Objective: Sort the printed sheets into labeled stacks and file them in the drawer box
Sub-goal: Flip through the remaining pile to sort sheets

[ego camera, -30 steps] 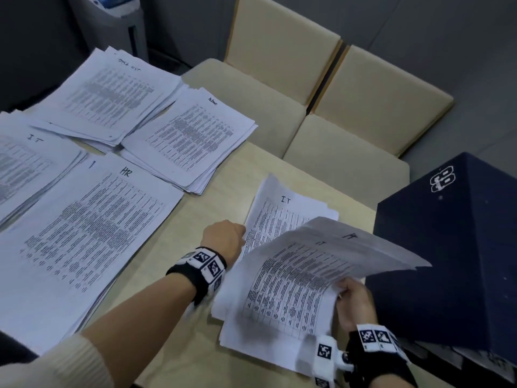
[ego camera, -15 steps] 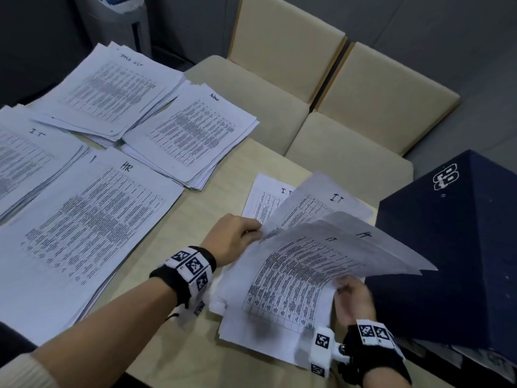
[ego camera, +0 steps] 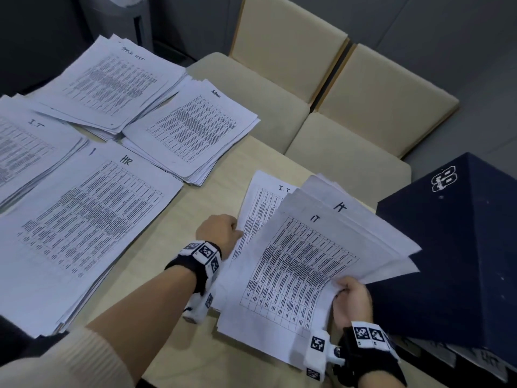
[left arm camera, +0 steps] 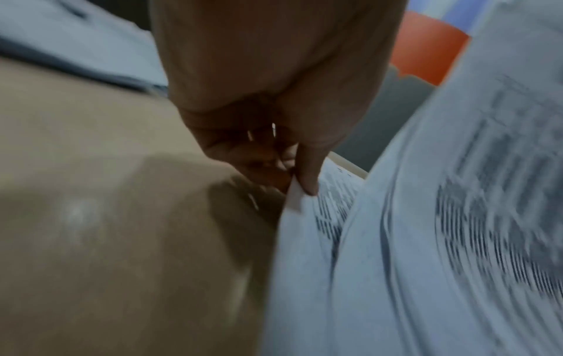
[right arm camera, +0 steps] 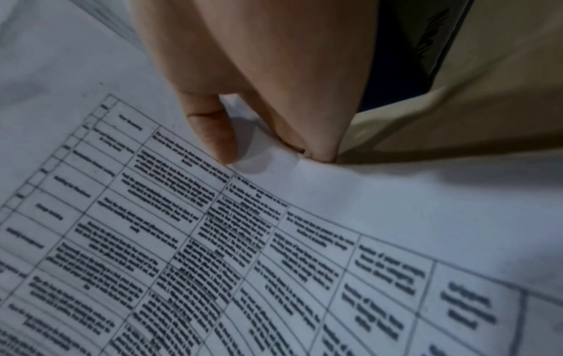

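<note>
A thin sheet edge [left arm camera: 294,200] is pinched by the left hand [left arm camera: 274,101]; the lifted IT sheets [ego camera: 305,264] are gripped by the right hand [ego camera: 351,301], shown only overhead.

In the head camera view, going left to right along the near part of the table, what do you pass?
HR stack → left hand → fanned IT sheets → right hand → dark blue box.

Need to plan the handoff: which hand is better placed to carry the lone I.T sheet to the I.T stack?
Left. The left hand already pinches that I.T sheet, nearest the I.T stack.
</note>
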`<state>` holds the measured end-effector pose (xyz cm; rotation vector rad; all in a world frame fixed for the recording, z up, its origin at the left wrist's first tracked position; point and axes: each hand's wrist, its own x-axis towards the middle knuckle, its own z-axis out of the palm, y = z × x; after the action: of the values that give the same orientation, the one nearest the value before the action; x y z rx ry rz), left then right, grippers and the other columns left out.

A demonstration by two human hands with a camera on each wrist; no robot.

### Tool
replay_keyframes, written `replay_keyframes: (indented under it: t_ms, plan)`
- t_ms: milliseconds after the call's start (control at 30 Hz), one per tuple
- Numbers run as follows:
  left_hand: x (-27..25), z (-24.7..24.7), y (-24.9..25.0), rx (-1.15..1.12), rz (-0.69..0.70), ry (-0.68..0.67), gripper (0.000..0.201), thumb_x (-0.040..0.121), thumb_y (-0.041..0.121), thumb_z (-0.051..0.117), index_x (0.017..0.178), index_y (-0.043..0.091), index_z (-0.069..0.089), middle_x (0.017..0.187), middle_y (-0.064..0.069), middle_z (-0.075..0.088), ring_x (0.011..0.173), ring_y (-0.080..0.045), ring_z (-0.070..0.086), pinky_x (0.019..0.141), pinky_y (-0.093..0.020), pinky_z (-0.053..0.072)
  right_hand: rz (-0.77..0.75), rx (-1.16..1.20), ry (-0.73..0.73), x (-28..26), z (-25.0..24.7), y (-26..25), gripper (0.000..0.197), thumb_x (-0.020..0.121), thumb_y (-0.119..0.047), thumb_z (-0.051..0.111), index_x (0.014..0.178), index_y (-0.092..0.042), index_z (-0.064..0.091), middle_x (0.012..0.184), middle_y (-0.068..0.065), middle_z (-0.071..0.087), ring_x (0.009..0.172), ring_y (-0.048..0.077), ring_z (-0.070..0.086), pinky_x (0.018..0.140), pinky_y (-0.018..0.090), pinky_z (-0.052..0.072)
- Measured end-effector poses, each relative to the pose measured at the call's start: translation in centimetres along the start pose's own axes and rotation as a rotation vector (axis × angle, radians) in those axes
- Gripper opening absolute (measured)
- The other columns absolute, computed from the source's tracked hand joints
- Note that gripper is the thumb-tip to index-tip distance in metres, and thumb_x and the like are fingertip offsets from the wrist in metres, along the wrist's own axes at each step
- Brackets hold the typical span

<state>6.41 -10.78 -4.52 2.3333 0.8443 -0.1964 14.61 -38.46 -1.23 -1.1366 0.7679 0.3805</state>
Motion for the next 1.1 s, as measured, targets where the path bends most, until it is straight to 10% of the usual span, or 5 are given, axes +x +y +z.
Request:
replay_keyframes:
  t_ms: [267, 500, 733, 933, 1100]
  plan:
    - [-0.1, -2.9, 1.1, 0.333, 0.244, -0.018, 0.054, 0.101, 0.048, 0.041, 0.059, 0.013, 0.041, 0.059, 0.001, 0.048, 0.060, -0.024, 0.053, 0.057, -0.029, 0.043, -0.148, -0.256, -0.054, -0.5, -0.3, 0.7, 0.031, 0.083, 0.010, 0.038, 0.061, -0.012, 0.033, 0.040, -0.006, 0.039, 0.035, 0.013, 0.042, 0.037, 0.014, 0.037]
    - [-0.7, -2.3, -0.7, -0.412, 0.332, -0.086, 0.047, 0.096, 0.034, 0.063, 0.055, 0.015, 0.047, 0.050, 0.008, 0.037, 0.046, -0.008, 0.031, 0.050, -0.025, 0.027, -0.103, -0.269, -0.042, -0.4, -0.1, 1.2, 0.029, 0.044, -0.013, 0.061, 0.061, -0.012, 0.037, 0.059, 0.003, 0.030, 0.045, 0.018, 0.033, 0.049, 0.025, 0.034]
    - [-2.4, -2.0, 0.2, -0.963, 0.135, -0.209, 0.019, 0.078, 0.013, 0.082, 0.088, 0.001, 0.072, 0.082, -0.005, 0.077, 0.072, -0.016, 0.073, 0.064, -0.028, 0.058, -0.167, -0.248, -0.057, 0.8, -0.1, 1.5, 0.026, 0.079, 0.013, 0.046, 0.062, -0.006, 0.048, 0.052, 0.001, 0.049, 0.060, 0.019, 0.047, 0.064, 0.026, 0.040]
    - [-1.9, -1.8, 0.4, -0.688, 0.099, -0.102, 0.047, 0.097, 0.044, 0.057, 0.063, 0.022, 0.033, 0.056, 0.007, 0.029, 0.048, -0.011, 0.027, 0.051, -0.026, 0.024, -0.181, -0.241, -0.031, 1.3, -0.7, 1.0, 0.022, 0.079, 0.013, 0.052, 0.068, -0.006, 0.048, 0.069, 0.008, 0.046, 0.065, 0.023, 0.048, 0.065, 0.029, 0.042]
    - [-2.1, -1.6, 1.3, -0.841, 0.102, -0.097, 0.039, 0.098, 0.033, 0.059, 0.065, 0.020, 0.044, 0.054, 0.015, 0.041, 0.048, -0.003, 0.039, 0.053, -0.026, 0.035, 0.016, -0.063, -0.160, 0.5, -0.2, 0.4, 0.035, 0.090, 0.011, 0.048, 0.075, -0.020, 0.051, 0.062, -0.020, 0.063, 0.066, -0.006, 0.057, 0.070, 0.009, 0.042]
